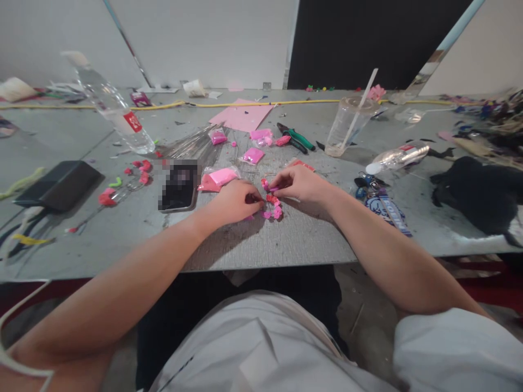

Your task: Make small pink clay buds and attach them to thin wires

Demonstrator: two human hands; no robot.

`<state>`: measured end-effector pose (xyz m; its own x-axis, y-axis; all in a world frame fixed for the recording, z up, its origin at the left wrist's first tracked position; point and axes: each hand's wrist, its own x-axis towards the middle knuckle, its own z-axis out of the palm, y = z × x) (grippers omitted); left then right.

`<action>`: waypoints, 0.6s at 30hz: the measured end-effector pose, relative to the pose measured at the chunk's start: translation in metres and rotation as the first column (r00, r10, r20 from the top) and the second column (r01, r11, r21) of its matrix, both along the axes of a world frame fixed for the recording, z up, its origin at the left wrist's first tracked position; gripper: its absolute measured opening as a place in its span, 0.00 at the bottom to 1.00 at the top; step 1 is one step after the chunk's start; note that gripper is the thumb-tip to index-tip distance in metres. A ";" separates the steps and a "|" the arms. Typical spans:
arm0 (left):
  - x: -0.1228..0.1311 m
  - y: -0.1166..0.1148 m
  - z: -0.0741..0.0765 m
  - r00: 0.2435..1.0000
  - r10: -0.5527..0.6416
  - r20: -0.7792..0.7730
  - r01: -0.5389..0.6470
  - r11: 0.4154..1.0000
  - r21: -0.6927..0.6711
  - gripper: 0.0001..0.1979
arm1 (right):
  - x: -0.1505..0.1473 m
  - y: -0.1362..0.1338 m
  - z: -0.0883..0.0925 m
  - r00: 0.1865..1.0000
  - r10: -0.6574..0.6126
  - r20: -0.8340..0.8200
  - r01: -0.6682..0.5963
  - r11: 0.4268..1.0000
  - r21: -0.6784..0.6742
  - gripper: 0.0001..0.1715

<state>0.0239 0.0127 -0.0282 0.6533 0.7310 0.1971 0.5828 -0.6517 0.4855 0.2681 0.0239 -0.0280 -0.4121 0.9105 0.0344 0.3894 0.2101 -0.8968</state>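
Observation:
My left hand (235,200) rests on the grey table (286,239) with its fingers curled in a pinch on small red and pink pieces. My right hand (298,184) meets it from the right, fingertips pinched on a small pink piece (273,188). Between and just below the two hands lies a little cluster of pink and red flower-like pieces (273,209). What exactly each fingertip grips is too small to make out.
A phone (178,186) and pink packets (223,176) lie left of the hands. Further back stand a water bottle (114,109), a plastic cup with straw (349,125), green pliers (298,139) and pink paper (242,116). Keys (378,198) lie right, a black case (59,184) left.

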 end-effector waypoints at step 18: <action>-0.006 -0.004 0.013 0.813 0.267 0.517 -0.034 0.908 -0.417 0.16 | -0.027 -0.022 0.015 0.989 -0.110 0.094 0.039 0.827 0.560 0.18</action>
